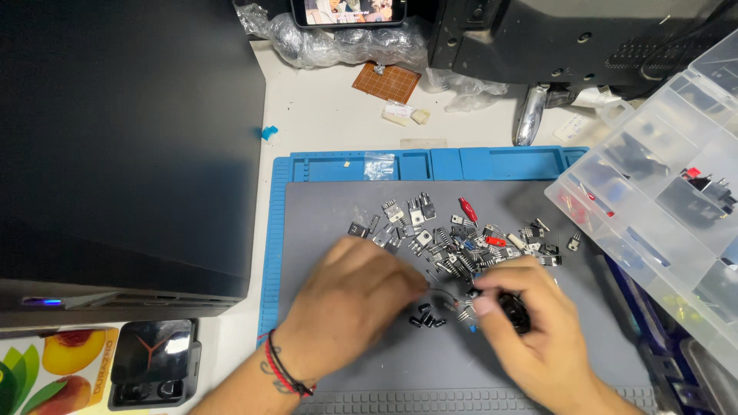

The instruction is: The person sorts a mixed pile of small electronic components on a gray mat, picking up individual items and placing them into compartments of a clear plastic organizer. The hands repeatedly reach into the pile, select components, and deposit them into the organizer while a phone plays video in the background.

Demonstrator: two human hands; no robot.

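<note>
My left hand (350, 296) lies on a grey work mat (330, 207), fingers curled, its fingertips pinching a thin wire lead near a small component (444, 292). My right hand (523, 319) is beside it, fingers closed around a small black round part (513, 311), the thumb touching a tiny part. Just beyond both hands spreads a pile of small electronic components (461, 238): black transistors with metal tabs, chips, a red clip (467, 209). A few little black cylinders (427, 317) lie between the hands.
A blue silicone mat frame (461, 163) surrounds the grey mat. A clear plastic compartment box (676, 192) stands tilted at the right. A large black case (123, 146) fills the left. A brown perforated board (387, 81), plastic bags and a phone sit at the back.
</note>
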